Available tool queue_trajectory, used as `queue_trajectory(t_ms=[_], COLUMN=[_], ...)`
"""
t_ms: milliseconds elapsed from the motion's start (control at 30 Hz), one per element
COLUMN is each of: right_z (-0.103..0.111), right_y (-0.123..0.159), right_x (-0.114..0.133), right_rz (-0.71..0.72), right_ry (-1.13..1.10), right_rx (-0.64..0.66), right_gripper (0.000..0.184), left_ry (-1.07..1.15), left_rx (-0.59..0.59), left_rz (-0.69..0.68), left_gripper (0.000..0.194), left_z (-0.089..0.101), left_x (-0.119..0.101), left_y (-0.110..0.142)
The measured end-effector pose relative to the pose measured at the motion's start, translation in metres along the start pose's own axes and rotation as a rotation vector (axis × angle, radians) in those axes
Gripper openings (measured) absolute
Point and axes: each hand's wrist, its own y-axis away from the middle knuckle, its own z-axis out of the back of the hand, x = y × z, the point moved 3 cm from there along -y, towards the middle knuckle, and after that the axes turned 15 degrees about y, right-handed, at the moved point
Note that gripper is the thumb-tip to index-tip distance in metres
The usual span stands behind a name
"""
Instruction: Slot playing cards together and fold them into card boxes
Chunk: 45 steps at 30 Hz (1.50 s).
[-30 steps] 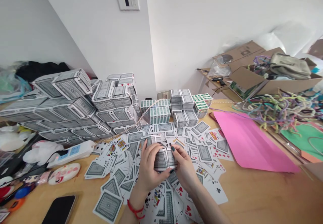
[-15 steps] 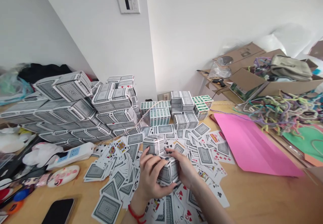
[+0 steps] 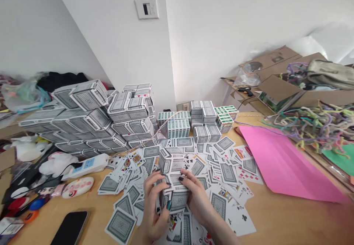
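Note:
Between both hands is a box-like block of folded playing cards [image 3: 179, 199] with grey patterned backs. My left hand [image 3: 155, 204] grips its left side, fingers on top and thumb at the near face. My right hand [image 3: 198, 198] presses the right side, fingertips on the upper edge. Just beyond, another folded-card block [image 3: 172, 164] stands against the held one; whether they are joined I cannot tell. Loose playing cards [image 3: 121, 226], some face up, lie spread beneath and around the hands.
Stacked card blocks [image 3: 85, 97] rise at the back left, with smaller stacks [image 3: 204, 112] and green-patterned blocks [image 3: 178, 128] at the back centre. A pink sheet [image 3: 282, 164] and colourful yarn [image 3: 309, 123] lie right. A phone [image 3: 70, 227] and power strip [image 3: 90, 165] lie left.
Both hands have drawn slightly nearer to me, and my left fingers have slid from the block's top towards its left side. The view has shifted a little leftwards.

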Motion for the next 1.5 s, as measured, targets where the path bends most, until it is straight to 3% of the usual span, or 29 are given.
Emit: queue_trajectory(t_ms=[100, 233, 467, 833, 1033, 1333, 1500], right_z=[-0.006, -0.013, -0.021, -0.016, -0.014, -0.011, -0.011], right_y=[0.004, 0.005, 0.008, 0.011, 0.012, 0.008, 0.009], right_x=[0.0, 0.002, 0.007, 0.002, 0.002, -0.004, -0.005], right_rz=[0.002, -0.033, -0.008, 0.009, 0.017, -0.044, -0.056], right_ry=[0.011, 0.026, 0.021, -0.045, -0.034, -0.077, -0.095], right_rx=[0.079, 0.077, 0.088, 0.058, 0.066, -0.075, -0.077], right_gripper=[0.024, 0.027, 0.033, 0.03, 0.025, 0.028, 0.028], left_ry=[0.001, -0.015, -0.023, -0.104, -0.145, -0.151, -0.126], left_rx=[-0.083, -0.162, -0.082, -0.18, -0.177, -0.157, -0.15], left_rz=[0.1, 0.151, -0.018, -0.057, -0.074, -0.101, -0.097], left_gripper=[0.021, 0.02, 0.022, 0.021, 0.023, 0.026, 0.026], left_z=[0.005, 0.005, -0.003, -0.006, -0.007, -0.008, -0.009], left_x=[-0.003, -0.005, -0.005, -0.011, -0.01, -0.009, -0.008], left_y=[0.009, 0.01, 0.0, 0.002, 0.004, 0.006, 0.005])
